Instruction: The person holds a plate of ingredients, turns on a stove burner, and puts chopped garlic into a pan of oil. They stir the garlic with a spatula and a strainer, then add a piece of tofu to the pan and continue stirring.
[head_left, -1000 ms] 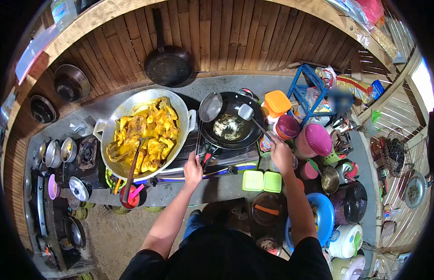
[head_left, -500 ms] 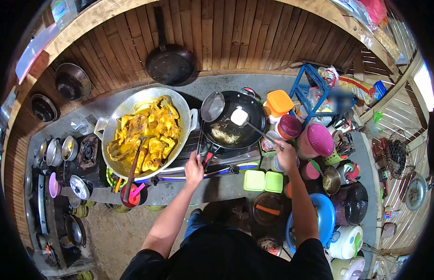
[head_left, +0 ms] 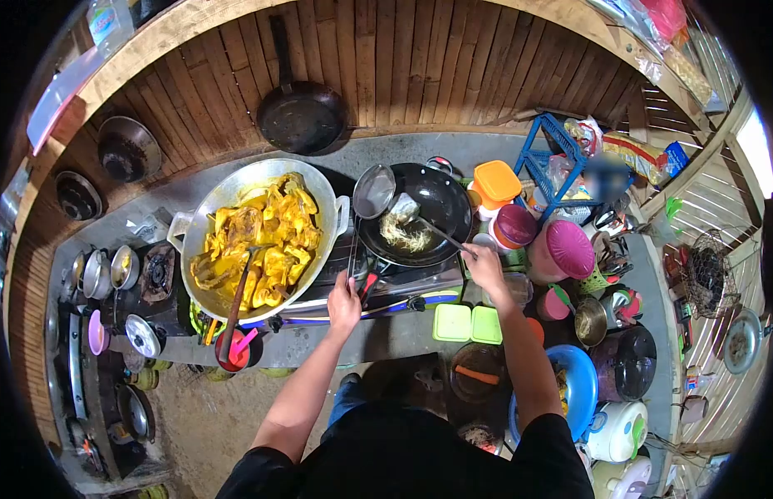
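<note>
The right hand [head_left: 484, 264] is clenched round the handle of one spatula [head_left: 406, 208], whose blade lies inside the black wok [head_left: 440, 200], on a small heap of pale noodles [head_left: 406, 235]. The left hand [head_left: 345, 301] is closed on the long handle of one strainer [head_left: 376, 191]; its round mesh head stands tilted over the wok's left rim, just beside the spatula blade.

The wok is dark, glossy and round, and sits on a burner at the middle of the counter, with the noodles low in its left half and the rest of its bowl bare.

Left of it sits one big metal pan [head_left: 205, 208] full of yellow pieces, a ladle [head_left: 237, 299] leaning in it. Right of the wok stand three lidded tubs: one orange [head_left: 496, 183], one maroon [head_left: 513, 224], one pink [head_left: 558, 248]. Two green lids [head_left: 468, 323] lie side by side on the counter edge below the right hand. One black pan [head_left: 300, 112] hangs on the wooden wall [head_left: 403, 58] above, and a blue rack [head_left: 544, 158] stands to the right.
</note>
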Demonstrator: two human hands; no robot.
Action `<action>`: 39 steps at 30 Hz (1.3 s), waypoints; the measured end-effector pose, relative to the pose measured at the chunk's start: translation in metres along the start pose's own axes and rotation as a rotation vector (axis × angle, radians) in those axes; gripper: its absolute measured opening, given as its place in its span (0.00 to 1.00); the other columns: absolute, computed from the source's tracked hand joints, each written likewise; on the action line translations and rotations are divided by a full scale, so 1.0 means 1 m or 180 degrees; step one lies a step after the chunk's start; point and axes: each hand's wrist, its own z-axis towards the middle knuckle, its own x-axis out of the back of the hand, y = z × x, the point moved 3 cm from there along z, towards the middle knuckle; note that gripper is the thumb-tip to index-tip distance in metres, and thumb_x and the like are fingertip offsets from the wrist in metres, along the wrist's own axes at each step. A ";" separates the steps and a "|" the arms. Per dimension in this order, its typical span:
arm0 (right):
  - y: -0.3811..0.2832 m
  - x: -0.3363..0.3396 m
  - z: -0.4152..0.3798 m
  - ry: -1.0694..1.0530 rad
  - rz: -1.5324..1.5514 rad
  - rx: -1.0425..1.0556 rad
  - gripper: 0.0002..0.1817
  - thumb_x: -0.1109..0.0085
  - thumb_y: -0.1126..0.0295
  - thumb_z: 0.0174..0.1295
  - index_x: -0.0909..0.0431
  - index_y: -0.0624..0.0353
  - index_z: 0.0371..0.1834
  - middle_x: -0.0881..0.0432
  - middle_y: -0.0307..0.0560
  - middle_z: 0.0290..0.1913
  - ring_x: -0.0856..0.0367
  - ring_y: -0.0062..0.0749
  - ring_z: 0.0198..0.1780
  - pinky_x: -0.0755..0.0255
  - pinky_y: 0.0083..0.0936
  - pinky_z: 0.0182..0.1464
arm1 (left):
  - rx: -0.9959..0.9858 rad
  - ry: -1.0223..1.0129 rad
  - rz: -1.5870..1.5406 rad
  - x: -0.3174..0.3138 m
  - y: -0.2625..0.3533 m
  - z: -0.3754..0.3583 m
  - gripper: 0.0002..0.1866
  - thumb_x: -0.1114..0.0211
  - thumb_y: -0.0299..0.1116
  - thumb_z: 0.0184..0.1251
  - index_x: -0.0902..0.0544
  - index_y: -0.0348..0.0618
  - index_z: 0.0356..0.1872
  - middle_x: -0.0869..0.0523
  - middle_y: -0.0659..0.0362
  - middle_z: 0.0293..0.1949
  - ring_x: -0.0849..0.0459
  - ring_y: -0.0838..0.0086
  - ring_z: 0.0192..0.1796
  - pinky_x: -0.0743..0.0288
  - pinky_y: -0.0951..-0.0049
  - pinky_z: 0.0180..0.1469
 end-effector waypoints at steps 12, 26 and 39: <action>-0.024 0.072 -0.023 0.0343 -0.0550 0.0191 0.12 0.39 0.71 0.62 0.16 0.62 0.47 0.15 0.60 0.45 0.17 0.53 0.49 0.25 0.40 0.53 | -0.0082 -0.0020 0.0004 0.003 0.005 0.000 0.17 0.50 0.39 0.79 0.24 0.41 0.59 0.14 0.42 0.29 0.13 0.48 0.34 0.22 0.51 0.39; -0.043 0.062 -0.040 -0.0405 -0.0224 -0.0347 0.13 0.38 0.67 0.62 0.15 0.61 0.45 0.15 0.61 0.41 0.15 0.53 0.46 0.24 0.43 0.50 | -0.0051 -0.0015 -0.0015 -0.002 -0.001 0.002 0.17 0.49 0.39 0.79 0.25 0.42 0.60 0.14 0.41 0.32 0.13 0.46 0.36 0.22 0.51 0.39; -0.019 0.036 -0.011 0.0449 -0.0284 -0.0044 0.14 0.40 0.67 0.65 0.16 0.59 0.51 0.15 0.63 0.40 0.16 0.58 0.44 0.23 0.45 0.47 | -0.0106 -0.0046 0.0039 0.009 0.015 -0.003 0.18 0.50 0.41 0.78 0.25 0.43 0.60 0.14 0.39 0.37 0.16 0.40 0.43 0.24 0.47 0.46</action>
